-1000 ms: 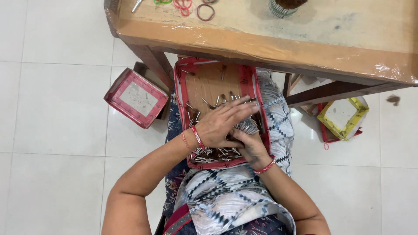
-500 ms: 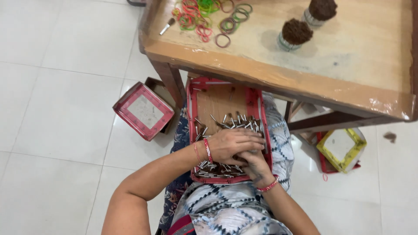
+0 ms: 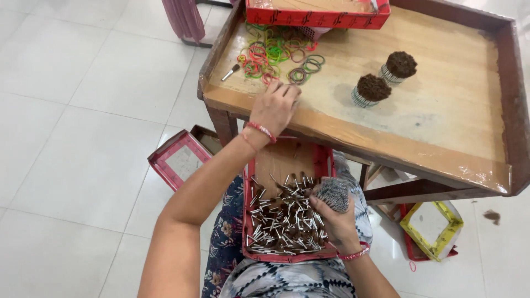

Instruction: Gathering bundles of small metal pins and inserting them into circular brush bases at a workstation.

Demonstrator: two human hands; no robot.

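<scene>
A red tray (image 3: 249,232) rests on my lap, filled with several thin paper-wrapped sticks (image 3: 281,223). My right hand (image 3: 334,218) grips a round bundle of sticks (image 3: 333,193) just above the tray's right side. My left hand (image 3: 276,107) reaches up onto the wooden table (image 3: 419,127), fingers curled down at the near edge of a pile of coloured rubber bands (image 3: 273,52). Whether a band is pinched under the fingers I cannot tell.
Two finished round bundles (image 3: 372,90) (image 3: 398,66) stand on the table. A red box (image 3: 314,14) lies at the table's far edge, a small brush (image 3: 230,72) at its left. On the white tiled floor sit a red-rimmed tray (image 3: 179,160) left and a yellow-rimmed tray (image 3: 433,223) right.
My left hand left the lap tray and rose to the table by the rubber bands. My right hand now holds a gathered bundle. The view tilted upward to show more of the table.
</scene>
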